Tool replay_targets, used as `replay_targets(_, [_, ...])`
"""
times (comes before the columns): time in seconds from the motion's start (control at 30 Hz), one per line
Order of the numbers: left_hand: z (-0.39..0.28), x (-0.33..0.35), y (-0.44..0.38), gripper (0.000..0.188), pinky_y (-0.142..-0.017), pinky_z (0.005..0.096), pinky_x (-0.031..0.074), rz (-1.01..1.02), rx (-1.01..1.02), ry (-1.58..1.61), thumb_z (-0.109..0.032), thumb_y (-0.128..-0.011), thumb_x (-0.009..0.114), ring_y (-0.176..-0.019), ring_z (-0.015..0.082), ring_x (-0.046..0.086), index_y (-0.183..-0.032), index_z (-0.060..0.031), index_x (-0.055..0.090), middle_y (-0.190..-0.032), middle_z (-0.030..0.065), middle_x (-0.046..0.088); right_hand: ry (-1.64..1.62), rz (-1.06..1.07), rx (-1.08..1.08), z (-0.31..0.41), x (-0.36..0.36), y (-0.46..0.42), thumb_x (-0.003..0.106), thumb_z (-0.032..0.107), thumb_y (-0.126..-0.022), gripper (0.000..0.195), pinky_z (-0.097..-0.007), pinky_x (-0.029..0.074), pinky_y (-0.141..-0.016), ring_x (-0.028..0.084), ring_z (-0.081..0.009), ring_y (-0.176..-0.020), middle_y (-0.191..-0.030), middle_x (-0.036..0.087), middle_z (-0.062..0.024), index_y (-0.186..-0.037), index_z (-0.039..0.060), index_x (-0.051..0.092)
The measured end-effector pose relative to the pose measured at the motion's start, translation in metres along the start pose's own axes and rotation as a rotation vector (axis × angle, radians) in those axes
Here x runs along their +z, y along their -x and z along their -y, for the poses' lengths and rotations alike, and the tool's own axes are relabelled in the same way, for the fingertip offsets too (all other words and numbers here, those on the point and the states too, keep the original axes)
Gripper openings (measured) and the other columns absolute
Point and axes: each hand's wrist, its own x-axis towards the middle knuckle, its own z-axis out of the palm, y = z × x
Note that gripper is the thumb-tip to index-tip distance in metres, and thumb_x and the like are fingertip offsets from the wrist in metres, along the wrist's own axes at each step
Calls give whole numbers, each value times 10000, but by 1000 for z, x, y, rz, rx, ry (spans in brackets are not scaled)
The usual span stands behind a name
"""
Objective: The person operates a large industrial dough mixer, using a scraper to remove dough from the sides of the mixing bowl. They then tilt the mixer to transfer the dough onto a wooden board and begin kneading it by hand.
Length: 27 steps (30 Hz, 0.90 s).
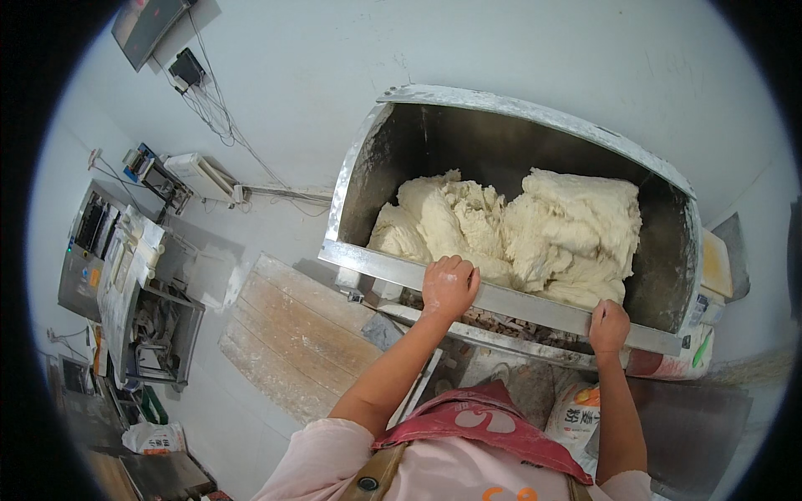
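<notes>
My left hand (448,285) is closed over the near rim of a large metal trough (532,305), left of its middle. Further right along the same rim, my right hand (609,327) grips it too. The trough's mouth faces me, with flour dusting its edges. Inside, a big mass of pale dough (573,222) lies in rough, torn folds. A second lumpy part of the dough (438,213) fills the left side. The fingertips of both hands are hidden behind the rim. Neither hand touches the dough.
A floured wooden board (301,332) lies left of the trough. Further left stands a floury table (122,313) near a metal machine (81,275). A printed bag (573,413) is by my right arm. Cables (216,116) hang along the wall.
</notes>
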Motion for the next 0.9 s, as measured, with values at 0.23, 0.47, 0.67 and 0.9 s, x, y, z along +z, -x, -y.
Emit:
replay_targets(0.23, [0,1,0,179,-763,444,462,1,-2,-5,-240,-862,693,-829,292,619,-748,-108,652,-794,73,622,23,-20,-24,-4,4,0,592,179,-932,281,-534,447,-667,573,-426,-703,-711,561,-209,-712,8,563])
replay_targets(0.47, [0,1,0,181,-756,438,464,1,-5,-11,-242,-860,692,-831,290,619,-744,-111,650,-795,73,623,17,-16,-22,-6,4,0,592,182,-929,278,-547,452,-684,594,-438,-731,-731,597,-226,-714,6,583])
replay_targets(0.67, [0,2,0,176,-756,441,467,-9,1,-5,-237,-853,697,-833,292,619,-743,-110,647,-796,76,624,29,-14,-14,-2,0,0,568,190,-960,285,-538,453,-683,578,-443,-741,-757,584,-222,-745,5,576])
replay_targets(0.9, [-1,0,0,172,-755,447,470,-7,1,-5,-232,-854,696,-834,297,620,-747,-107,648,-799,79,626,37,-2,-9,-3,2,0,570,197,-962,303,-549,446,-681,575,-450,-741,-750,580,-228,-731,3,559])
